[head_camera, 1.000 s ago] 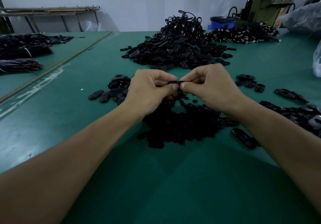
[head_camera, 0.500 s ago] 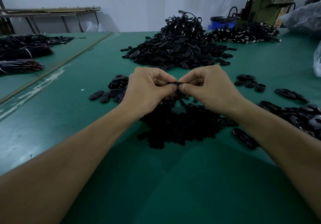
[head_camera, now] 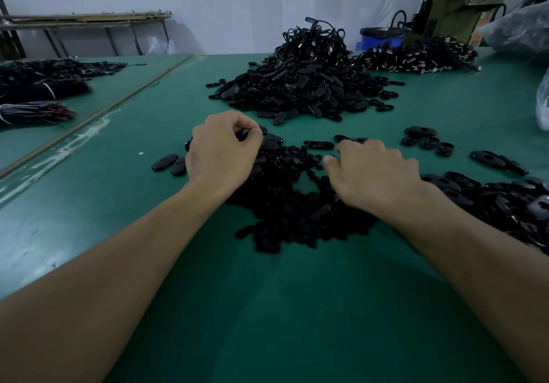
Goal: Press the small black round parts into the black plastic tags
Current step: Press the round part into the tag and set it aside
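A flat heap of small black round parts point(head_camera: 285, 213) lies on the green table point(head_camera: 267, 308) between my forearms. My left hand point(head_camera: 221, 151) hovers at the heap's far left edge. Its fingers are curled, and a black plastic tag point(head_camera: 246, 133) shows dark between thumb and fingertips. My right hand point(head_camera: 375, 174) rests palm down on the right side of the round parts, fingers loosely bent, and what is under the fingertips is hidden. Loose oval tags point(head_camera: 166, 161) lie just left of my left hand.
A tall pile of black tags with cords point(head_camera: 306, 85) rises behind the hands, with another pile point(head_camera: 416, 59) further right. More tags point(head_camera: 505, 201) spread at the right by my forearm. Cord bundles point(head_camera: 35, 112) lie far left. A machine point(head_camera: 454, 17) and a blue bin point(head_camera: 377, 38) stand at the back.
My hands, which pinched one tag together above the heap, have parted. The left hand moved left and away from me, and the right hand dropped onto the round parts.
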A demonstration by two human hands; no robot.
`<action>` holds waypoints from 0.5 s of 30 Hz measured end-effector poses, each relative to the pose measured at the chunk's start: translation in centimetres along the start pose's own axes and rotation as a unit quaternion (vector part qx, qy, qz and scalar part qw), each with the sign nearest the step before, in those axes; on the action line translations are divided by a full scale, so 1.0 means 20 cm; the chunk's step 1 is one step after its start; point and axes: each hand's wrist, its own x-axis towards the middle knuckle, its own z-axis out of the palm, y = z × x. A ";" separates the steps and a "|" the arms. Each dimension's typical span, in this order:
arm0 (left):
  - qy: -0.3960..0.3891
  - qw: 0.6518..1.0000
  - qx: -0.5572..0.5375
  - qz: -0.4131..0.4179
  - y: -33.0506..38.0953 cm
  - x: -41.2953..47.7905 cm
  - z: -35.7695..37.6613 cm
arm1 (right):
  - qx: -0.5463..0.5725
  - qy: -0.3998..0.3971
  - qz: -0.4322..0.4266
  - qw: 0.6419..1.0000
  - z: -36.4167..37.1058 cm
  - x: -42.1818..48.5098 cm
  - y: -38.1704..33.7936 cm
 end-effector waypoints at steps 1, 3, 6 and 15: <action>0.001 1.000 0.009 -0.006 0.00 0.00 0.00 | 0.008 0.005 -0.011 1.000 0.00 0.00 0.00; -0.002 1.000 0.020 -0.018 -0.02 0.01 0.00 | 0.033 0.023 -0.044 0.998 0.00 0.00 0.00; -0.002 0.999 0.017 -0.042 -0.03 0.02 0.00 | 0.074 0.056 -0.103 0.990 0.01 0.03 0.01; 0.001 0.998 0.033 -0.045 -0.03 0.03 -0.01 | 0.100 0.077 -0.105 0.986 0.02 0.09 0.08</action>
